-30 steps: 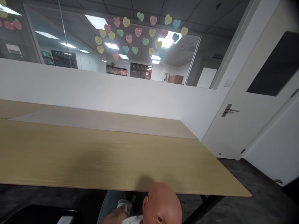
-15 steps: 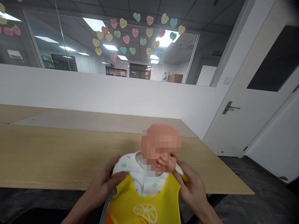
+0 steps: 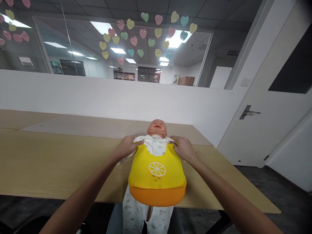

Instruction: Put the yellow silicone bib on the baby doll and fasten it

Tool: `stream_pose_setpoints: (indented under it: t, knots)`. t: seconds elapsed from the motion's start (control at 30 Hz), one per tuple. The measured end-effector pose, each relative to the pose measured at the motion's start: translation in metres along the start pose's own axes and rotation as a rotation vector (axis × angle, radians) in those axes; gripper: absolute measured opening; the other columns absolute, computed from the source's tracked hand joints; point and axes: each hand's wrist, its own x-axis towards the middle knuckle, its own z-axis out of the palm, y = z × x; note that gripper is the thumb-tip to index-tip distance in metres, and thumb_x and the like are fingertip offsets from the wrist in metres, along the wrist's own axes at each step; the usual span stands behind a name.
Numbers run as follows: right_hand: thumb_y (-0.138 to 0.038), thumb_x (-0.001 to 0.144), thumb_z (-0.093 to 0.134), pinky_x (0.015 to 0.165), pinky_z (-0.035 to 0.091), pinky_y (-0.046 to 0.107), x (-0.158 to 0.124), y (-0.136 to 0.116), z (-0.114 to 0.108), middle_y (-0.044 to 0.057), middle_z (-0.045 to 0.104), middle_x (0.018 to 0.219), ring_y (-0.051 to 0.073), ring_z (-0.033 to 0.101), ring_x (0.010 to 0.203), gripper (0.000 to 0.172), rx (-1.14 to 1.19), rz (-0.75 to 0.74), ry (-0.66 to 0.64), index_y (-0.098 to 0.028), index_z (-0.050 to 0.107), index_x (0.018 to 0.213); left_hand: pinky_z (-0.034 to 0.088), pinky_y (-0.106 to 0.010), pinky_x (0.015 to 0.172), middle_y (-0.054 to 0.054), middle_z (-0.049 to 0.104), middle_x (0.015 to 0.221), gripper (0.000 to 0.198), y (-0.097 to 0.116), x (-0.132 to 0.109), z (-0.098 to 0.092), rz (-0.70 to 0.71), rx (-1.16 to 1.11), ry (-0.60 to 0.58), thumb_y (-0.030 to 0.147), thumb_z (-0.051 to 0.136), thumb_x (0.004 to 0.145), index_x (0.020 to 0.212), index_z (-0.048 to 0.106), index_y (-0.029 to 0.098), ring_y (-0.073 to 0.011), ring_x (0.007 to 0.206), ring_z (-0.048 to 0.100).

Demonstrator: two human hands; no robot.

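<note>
A baby doll [image 3: 157, 127] in a white patterned outfit leans back on the wooden table, its legs hanging over the front edge. Across its chest lies a yellow bib [image 3: 156, 162] with an orange pocket at the bottom and a white citrus slice print. My left hand [image 3: 128, 146] pinches the bib's upper corner at the doll's shoulder on the left. On the other shoulder, my right hand [image 3: 183, 147] grips the opposite upper corner. The strap ends behind the doll's neck are hidden.
The wooden table [image 3: 73, 165] runs along a white wall [image 3: 97, 97]. Above it is a window with several heart-shaped notes [image 3: 143, 33]. A door [image 3: 263, 136] with a metal handle stands at the right.
The doll has moved away from me and tipped back onto the table. Both hands have reached forward with it, still holding the bib. More of the bib and the doll's legs now show.
</note>
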Motion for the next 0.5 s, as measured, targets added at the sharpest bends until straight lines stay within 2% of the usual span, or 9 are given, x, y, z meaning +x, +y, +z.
stream_pose_setpoints:
  t: [0.13,0.23,0.37,0.5]
  knots:
    - [-0.021,0.088,0.041,0.065,0.031,0.029,0.016,0.004,0.024,0.007,0.068,0.099,0.020,0.062,0.087,0.030,-0.172,0.054,-0.095,-0.022,0.065,0.107,0.043,-0.026,0.074,-0.007,0.075,0.095,0.031,-0.025,0.024,0.021,-0.021,0.054,-0.001,0.040,0.054,0.085,0.094,0.071,0.015,-0.0222,0.084,0.064]
    - [-0.021,0.089,0.039,0.064,0.033,0.029,0.027,0.010,0.048,0.008,0.067,0.101,0.021,0.062,0.087,0.032,-0.204,0.092,-0.153,-0.022,0.063,0.111,0.041,-0.025,0.073,-0.007,0.075,0.095,0.028,-0.042,0.040,0.036,-0.050,0.098,-0.019,0.039,0.055,0.085,0.091,0.070,0.016,-0.0211,0.083,0.064]
    - [-0.021,0.087,0.040,0.061,0.033,0.030,0.039,0.020,0.084,0.007,0.066,0.100,0.023,0.063,0.086,0.030,-0.199,0.111,-0.172,-0.022,0.062,0.108,0.039,-0.023,0.069,-0.005,0.075,0.090,0.020,-0.062,0.055,0.053,-0.128,0.171,-0.043,0.036,0.057,0.085,0.085,0.069,0.019,-0.0188,0.081,0.065]
    - [-0.018,0.085,0.042,0.062,0.036,0.031,0.047,0.025,0.111,0.008,0.066,0.100,0.025,0.064,0.087,0.029,-0.216,0.093,-0.172,-0.020,0.061,0.108,0.038,-0.023,0.066,-0.005,0.074,0.088,0.022,-0.072,0.059,0.059,-0.172,0.205,-0.081,0.037,0.055,0.087,0.083,0.068,0.019,-0.0183,0.078,0.065]
